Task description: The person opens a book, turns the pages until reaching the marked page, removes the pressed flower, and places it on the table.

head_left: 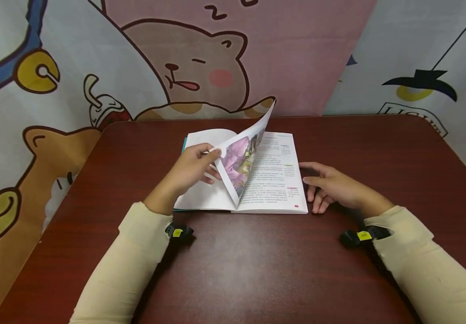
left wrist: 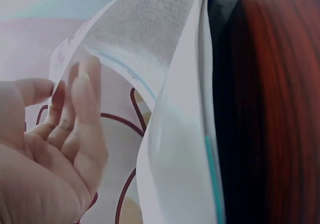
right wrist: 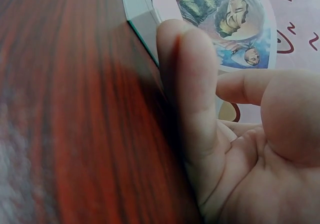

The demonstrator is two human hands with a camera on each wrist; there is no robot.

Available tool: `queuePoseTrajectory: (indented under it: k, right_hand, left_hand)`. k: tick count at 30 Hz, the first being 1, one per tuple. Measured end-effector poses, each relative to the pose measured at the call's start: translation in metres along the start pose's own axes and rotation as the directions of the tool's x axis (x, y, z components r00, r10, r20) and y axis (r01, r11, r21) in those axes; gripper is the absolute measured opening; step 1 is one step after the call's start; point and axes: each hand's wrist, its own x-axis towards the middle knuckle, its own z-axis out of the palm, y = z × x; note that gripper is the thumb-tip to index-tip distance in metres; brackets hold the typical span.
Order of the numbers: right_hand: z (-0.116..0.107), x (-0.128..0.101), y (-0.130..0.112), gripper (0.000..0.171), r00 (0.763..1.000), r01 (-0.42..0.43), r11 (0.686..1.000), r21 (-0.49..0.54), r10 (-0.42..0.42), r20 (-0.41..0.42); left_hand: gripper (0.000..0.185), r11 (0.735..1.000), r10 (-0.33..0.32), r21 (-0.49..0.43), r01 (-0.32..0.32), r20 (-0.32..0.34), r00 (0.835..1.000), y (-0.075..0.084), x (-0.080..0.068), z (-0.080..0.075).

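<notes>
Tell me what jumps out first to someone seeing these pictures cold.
The open book in the middle of the dark red table draws the eye, with one illustrated page lifted in a curl above it. The left hand pinches that page's edge, while the right hand rests on the table at the book's right edge. Behind hangs a bright cartoon bear cloth.
</notes>
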Motion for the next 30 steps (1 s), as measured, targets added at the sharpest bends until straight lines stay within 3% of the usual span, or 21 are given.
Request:
queuePoseTrajectory:
  k: [7,14,21,24,30]
  right_hand:
    - [0.000,0.001,0.001,0.063,1.000,0.001,1.000,0.012,-0.001,-0.003]
    - [0.001,0.001,0.001,0.064,1.000,0.010,1.000,0.015,-0.010,0.003]
    - [0.000,0.000,0.001,0.064,1.000,0.004,1.000,0.017,-0.004,0.003]
    - [0.000,-0.001,0.002,0.064,1.000,0.006,1.000,0.022,-0.006,0.007]
    - [0.000,0.000,0.002,0.062,1.000,0.009,1.000,0.028,-0.009,0.010]
  left_hand:
    - [0.030,0.994,-0.027,0.100,0.031,-0.038,0.999,-0.006,0.002,-0.008]
    - [0.030,0.981,-0.103,0.168,0.094,0.046,0.994,-0.014,0.004,-0.023]
    - [0.026,0.904,-0.076,0.425,0.053,0.036,0.996,-0.018,0.003,-0.032]
    - [0.025,0.878,-0.066,0.477,0.049,0.018,0.998,-0.018,0.002,-0.033]
    - [0.025,0.833,-0.110,0.548,0.077,0.028,0.994,-0.021,0.001,-0.040]
